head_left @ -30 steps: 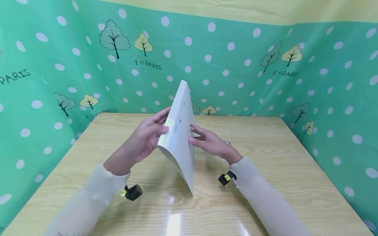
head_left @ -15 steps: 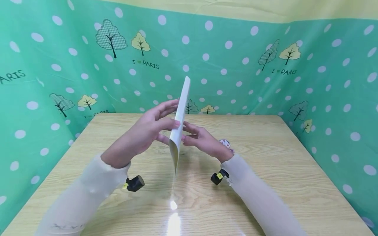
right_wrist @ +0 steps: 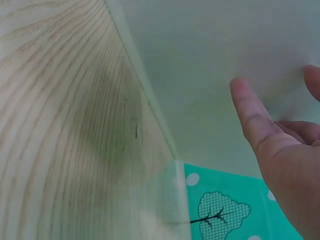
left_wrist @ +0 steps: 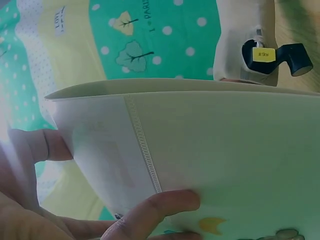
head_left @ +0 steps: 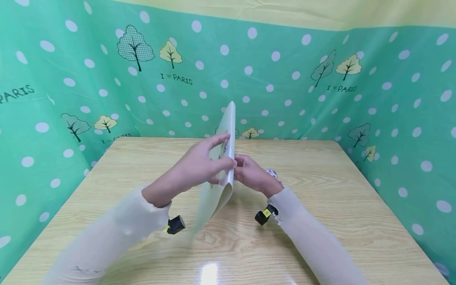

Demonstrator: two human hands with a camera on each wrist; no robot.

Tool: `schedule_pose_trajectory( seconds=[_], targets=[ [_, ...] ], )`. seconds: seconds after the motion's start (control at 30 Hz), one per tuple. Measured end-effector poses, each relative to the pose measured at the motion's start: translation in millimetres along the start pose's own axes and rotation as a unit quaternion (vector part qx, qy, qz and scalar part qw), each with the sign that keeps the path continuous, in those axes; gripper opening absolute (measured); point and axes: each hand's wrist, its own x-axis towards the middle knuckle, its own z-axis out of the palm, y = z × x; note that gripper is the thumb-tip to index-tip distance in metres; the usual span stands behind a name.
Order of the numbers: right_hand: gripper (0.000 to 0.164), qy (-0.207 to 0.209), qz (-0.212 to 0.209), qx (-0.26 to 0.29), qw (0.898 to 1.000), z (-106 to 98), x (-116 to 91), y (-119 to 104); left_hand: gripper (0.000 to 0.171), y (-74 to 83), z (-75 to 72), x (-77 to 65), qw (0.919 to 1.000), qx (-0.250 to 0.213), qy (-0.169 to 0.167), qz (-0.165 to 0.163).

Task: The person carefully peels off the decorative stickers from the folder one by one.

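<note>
A pale file folder stands on edge above the table, spine toward me and covers slightly parted at the near end. My left hand holds it by the spine, thumb across the spine and fingers spread on the left cover. The left wrist view shows the folder's ridged seam, with a bit of orange print lower on the cover. On the other side, my right hand has its fingertips at the right cover. In the right wrist view this hand reaches fairly straight fingers toward the pale cover.
A small, colourful patterned item lies behind my right wrist, partly hidden. The wooden table ends at a green dotted curtain along the back and sides. Black cameras hang from both wrists.
The folder has swung round: its right cover faced me before, then it was edge-on, and now its left cover shows. My left hand has moved right with it; the right hand shifted slightly left.
</note>
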Motion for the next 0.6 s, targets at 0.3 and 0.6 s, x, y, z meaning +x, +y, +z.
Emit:
schedule_pose_trajectory(
  seconds=[0.3,0.6],
  targets=[
    [0.059,-0.009,0.024,0.178,0.984,-6,-9,-1,0.076,-11.1,18.3,6.9,0.9981,0.057,-0.01,0.019],
    [0.081,-0.002,0.018,0.213,0.977,-7,-16,-3,0.075,-24.9,35.0,12.8,0.9895,0.139,-0.016,0.036]
  ],
)
